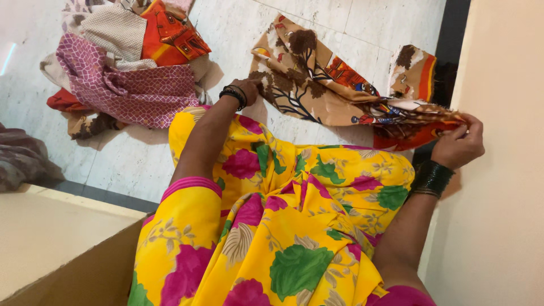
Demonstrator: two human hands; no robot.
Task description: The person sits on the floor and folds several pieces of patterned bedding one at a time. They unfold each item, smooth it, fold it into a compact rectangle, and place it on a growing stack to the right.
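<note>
The left hand (247,89) pinches one edge of a tan printed cloth (317,79) spread over the pale floor (362,22) in the upper middle of the frame; the right hand (458,144), closed at right of centre, grips the bunched far end, raised off the floor; a loose pinch could let that end drop and crease. A pile of patterned cloths (122,62) lies upper left; a plain cardboard box (51,243), unlabelled, sits lower left; no signs show.
</note>
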